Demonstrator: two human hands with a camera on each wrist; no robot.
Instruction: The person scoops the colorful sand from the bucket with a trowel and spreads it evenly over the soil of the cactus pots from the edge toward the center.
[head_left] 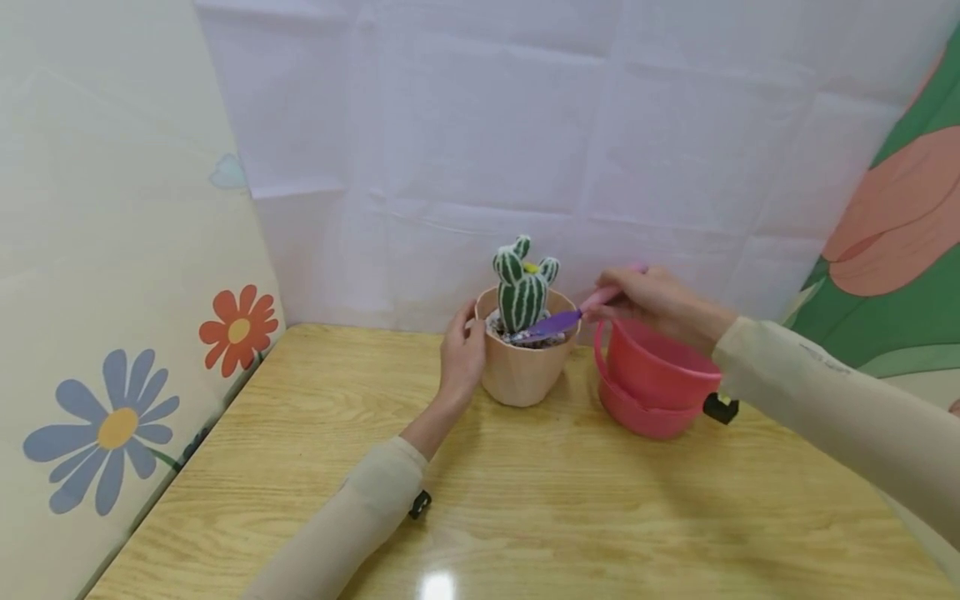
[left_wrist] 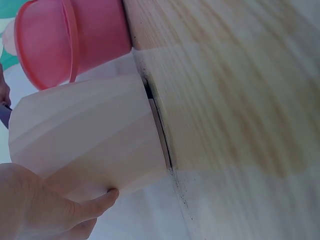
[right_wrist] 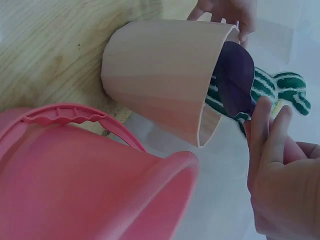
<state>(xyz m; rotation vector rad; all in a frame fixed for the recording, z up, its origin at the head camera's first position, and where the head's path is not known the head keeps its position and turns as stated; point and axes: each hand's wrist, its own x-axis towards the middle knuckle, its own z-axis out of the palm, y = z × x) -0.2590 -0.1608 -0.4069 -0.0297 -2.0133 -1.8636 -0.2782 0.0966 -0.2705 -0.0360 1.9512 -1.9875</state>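
Note:
A green and white knitted cactus [head_left: 522, 302] stands in a peach faceted flowerpot [head_left: 525, 375] on the table, with pale, speckled fill around its base. My left hand [head_left: 462, 354] rests against the pot's left side, thumb near the rim; in the left wrist view its fingers [left_wrist: 100, 204] lie along the pot wall. In my right hand [head_left: 648, 300] I grip the pink handle of a small toy shovel [head_left: 551, 325]. Its purple blade reaches over the pot's right rim, its tip at the fill beside the cactus. The right wrist view shows the blade's purple back [right_wrist: 235, 77] against the cactus.
A pink-red bucket [head_left: 652, 383] with its handle [right_wrist: 70, 112] hanging down stands right of the pot, below my right forearm. The wooden table [head_left: 337, 500] meets a white cloth backdrop [head_left: 450, 167] just behind the pot. Flower-printed walls flank both sides.

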